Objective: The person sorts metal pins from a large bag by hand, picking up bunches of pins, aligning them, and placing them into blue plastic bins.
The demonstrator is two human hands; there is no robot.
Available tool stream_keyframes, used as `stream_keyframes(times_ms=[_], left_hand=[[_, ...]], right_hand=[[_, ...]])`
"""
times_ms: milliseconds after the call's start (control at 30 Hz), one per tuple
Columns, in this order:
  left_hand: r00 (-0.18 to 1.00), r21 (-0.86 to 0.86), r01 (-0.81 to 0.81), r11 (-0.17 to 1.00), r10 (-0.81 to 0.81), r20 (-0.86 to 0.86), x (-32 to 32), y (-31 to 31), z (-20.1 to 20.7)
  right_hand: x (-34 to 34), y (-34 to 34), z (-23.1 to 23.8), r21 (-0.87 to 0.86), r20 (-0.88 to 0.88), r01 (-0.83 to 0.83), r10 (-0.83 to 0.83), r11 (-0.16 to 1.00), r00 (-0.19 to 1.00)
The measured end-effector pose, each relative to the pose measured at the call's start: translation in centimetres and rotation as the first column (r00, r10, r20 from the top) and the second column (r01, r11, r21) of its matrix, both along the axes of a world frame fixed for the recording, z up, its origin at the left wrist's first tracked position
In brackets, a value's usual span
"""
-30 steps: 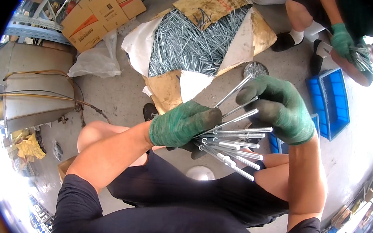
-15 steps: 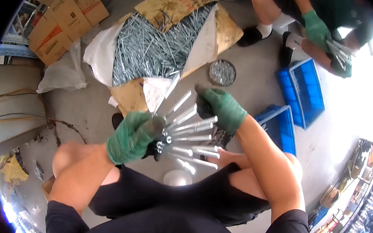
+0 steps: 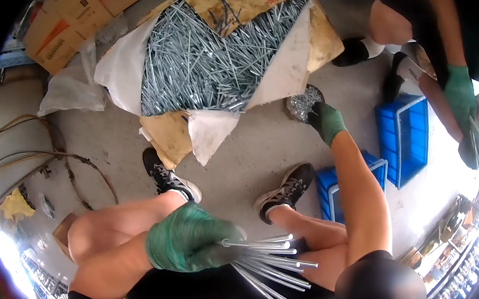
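Observation:
My left hand [image 3: 190, 240], in a green glove with dark fingers, is closed round a bunch of thin metal rods [image 3: 275, 262]. The rods fan out to the right, low over my lap. Further off, my right hand [image 3: 328, 123], gloved the same way, reaches to a round container of small metal parts [image 3: 298, 106]. Its dark fingertips are at the container's right side, and I cannot make out whether they grip anything. Left of it, a large heap of similar metal rods [image 3: 213, 60] lies in an opened package with white lining [image 3: 284, 70] and brown outer flaps [image 3: 166, 134].
Two blue crates [image 3: 402, 139] stand on the floor to the right. Behind them a co-worker's gloved hand [image 3: 461, 96] holds several rods. Flattened cardboard [image 3: 79, 16] and a clear plastic bag [image 3: 75, 90] lie at the left, above some cables [image 3: 69, 156].
My left hand has come down nearer my body with the rods. My right hand has left the bunch's side and reached forward to the round container. The whole view has shifted.

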State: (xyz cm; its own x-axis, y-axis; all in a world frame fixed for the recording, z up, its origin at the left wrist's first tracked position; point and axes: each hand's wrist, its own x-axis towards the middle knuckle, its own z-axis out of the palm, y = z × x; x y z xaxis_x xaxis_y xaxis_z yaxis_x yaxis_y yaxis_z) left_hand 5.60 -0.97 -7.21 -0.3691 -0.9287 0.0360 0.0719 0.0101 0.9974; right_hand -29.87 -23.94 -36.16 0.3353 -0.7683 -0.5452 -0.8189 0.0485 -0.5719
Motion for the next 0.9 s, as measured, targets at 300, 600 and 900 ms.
stream_keyframes(times_ms=[300, 600, 900], left_hand=[[0.893, 0.014, -0.450, 0.893, 0.449, 0.044, -1.4, 0.7, -0.1], [0.756, -0.353, -0.565, 0.745, 0.639, 0.139, -4.4, 2.3, 7.5], [0.772, -0.158, -0.636, 0.756, 0.628, -0.098, -6.3, 4.2, 10.3]], right_hand=[[9.9, 7.8, 20.1, 0.404, 0.668, -0.363, 0.000, 0.840, 0.744], [14.6, 18.9, 43.7, 0.124, 0.865, -0.168, -0.024, 0.978, 0.502], [14.3, 22.1, 44.5, 0.088, 0.974, 0.213, -0.129, 0.973, 0.185]])
